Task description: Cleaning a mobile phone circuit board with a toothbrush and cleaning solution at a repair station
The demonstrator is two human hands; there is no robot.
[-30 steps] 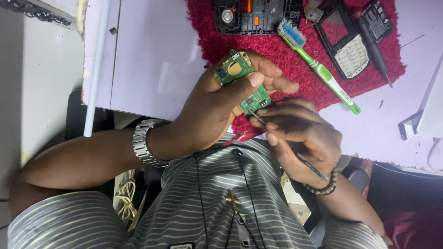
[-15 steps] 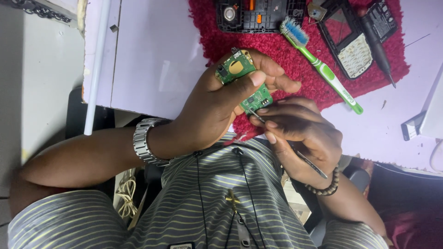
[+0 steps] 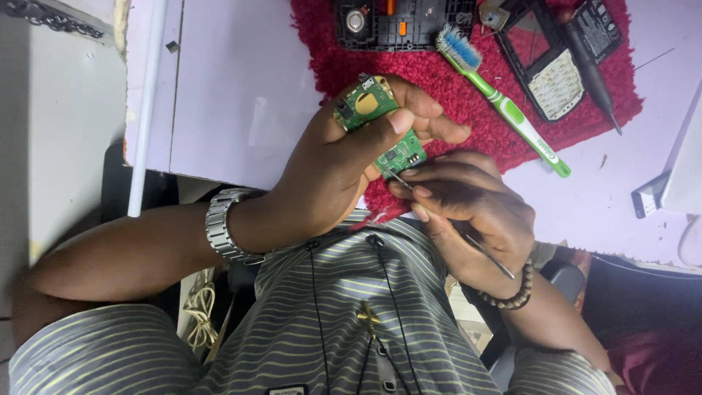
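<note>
single head view, close, straight down over chest, hands and table edge (image 3: 219, 110)

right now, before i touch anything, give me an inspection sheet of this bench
surface: pale table with a red mat
job's things: green circuit board, thin metal tool tip at its lower edge
clutter: green toothbrush, black phone housing, black frame, dark pen-like tool
grippers: left hand grips the board; right hand pinches the tool
cables: black cord on the shirt, pale coiled cable below the table
surroundings: white device at the right edge
</note>
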